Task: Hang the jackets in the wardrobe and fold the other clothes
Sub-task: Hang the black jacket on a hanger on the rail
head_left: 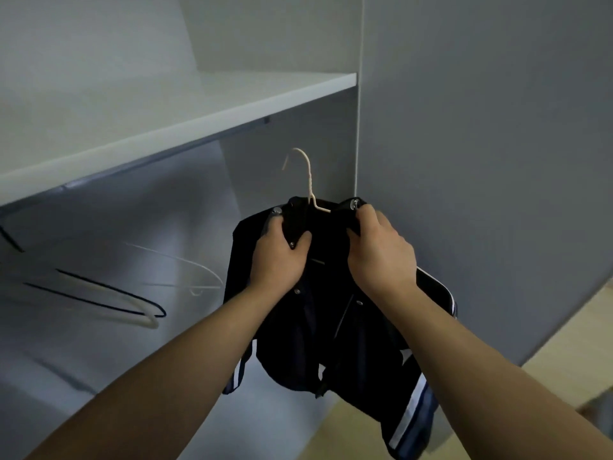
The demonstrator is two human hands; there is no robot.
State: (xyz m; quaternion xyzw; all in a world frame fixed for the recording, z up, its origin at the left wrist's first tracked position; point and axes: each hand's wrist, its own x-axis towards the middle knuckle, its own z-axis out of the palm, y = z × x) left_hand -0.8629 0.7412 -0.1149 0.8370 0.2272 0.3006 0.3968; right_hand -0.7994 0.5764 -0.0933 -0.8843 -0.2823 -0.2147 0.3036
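A dark navy jacket (335,330) with white sleeve stripes and metal snaps hangs on a white hanger (306,175), whose hook sticks up above the collar. My left hand (280,257) grips the left side of the collar. My right hand (379,247) grips the right side of the collar. I hold the jacket in front of the open wardrobe's lower compartment, just left of its right side panel (356,154). The hook is free and touches nothing. The hanger's shoulders are hidden inside the jacket.
A white shelf (179,124) spans the wardrobe above the jacket, with a rail (79,184) under it. Empty hangers (109,297) hang at the left. A grey door panel (481,161) stands at the right. Light wooden floor (564,353) shows at the lower right.
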